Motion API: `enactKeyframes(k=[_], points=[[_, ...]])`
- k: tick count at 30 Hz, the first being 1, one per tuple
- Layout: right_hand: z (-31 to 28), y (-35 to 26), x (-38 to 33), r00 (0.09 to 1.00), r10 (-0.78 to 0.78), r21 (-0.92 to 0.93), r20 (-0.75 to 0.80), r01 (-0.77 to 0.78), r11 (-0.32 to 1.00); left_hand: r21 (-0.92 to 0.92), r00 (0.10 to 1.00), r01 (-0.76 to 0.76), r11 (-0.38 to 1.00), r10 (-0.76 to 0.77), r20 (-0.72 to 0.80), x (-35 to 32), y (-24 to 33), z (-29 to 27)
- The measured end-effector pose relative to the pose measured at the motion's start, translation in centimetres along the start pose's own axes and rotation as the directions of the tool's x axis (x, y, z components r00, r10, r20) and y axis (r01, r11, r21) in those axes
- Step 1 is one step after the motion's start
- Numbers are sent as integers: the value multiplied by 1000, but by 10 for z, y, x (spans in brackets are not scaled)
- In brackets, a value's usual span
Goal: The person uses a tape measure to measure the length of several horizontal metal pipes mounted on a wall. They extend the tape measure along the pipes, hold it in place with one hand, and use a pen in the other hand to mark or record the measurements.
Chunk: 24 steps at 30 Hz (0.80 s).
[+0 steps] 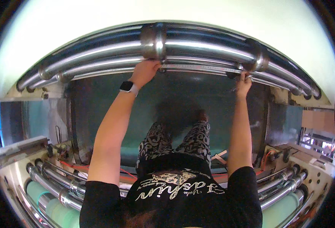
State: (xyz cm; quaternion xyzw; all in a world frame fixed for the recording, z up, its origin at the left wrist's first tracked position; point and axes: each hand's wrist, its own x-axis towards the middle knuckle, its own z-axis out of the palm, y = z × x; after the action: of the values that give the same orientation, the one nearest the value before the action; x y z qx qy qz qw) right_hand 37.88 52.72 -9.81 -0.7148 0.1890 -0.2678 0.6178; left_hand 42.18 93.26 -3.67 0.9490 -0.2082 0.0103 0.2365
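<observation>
Head view shows both arms stretched up toward a bank of polished steel rollers [198, 45] curving across the upper half of the frame, their long axes running left to right and bowed by the lens. The left hand [144, 72], a dark smartwatch [128, 86] on its wrist, presses against a thin metal bar [205, 67] just under the rollers, fingers curled onto it below a broad steel collar [155, 41]. The right hand [243, 83], right of centre, is closed around a slim silvery tool [251, 78] that touches the same bar; its exact shape is too small to tell. A second collar [259, 57] sits above that hand. More smooth, glossy rollers [57, 182] lie in the lower left and lower right, over pale green rolls [61, 214].
</observation>
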Motion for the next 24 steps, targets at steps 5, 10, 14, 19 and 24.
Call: enactKeyframes(k=[5,10,14,19,24], points=[[-3,-7,2,998,44,64,41,-47,997,44,999,12,999,-14,39,9,2,1],[-3,-4,2,999,14,49,36,-16,999,99,998,-40,994,43,-36,7,1,1],[2,-15,-3,996,83,23,43,-84,996,114,997,-18,993,9,77,9,2,-4],[-2,-6,3,995,68,116,73,-76,990,82,997,-72,994,73,-6,9,-6,2],[0,-11,1,994,83,98,75,-90,991,125,996,-84,989,83,12,10,-11,3]])
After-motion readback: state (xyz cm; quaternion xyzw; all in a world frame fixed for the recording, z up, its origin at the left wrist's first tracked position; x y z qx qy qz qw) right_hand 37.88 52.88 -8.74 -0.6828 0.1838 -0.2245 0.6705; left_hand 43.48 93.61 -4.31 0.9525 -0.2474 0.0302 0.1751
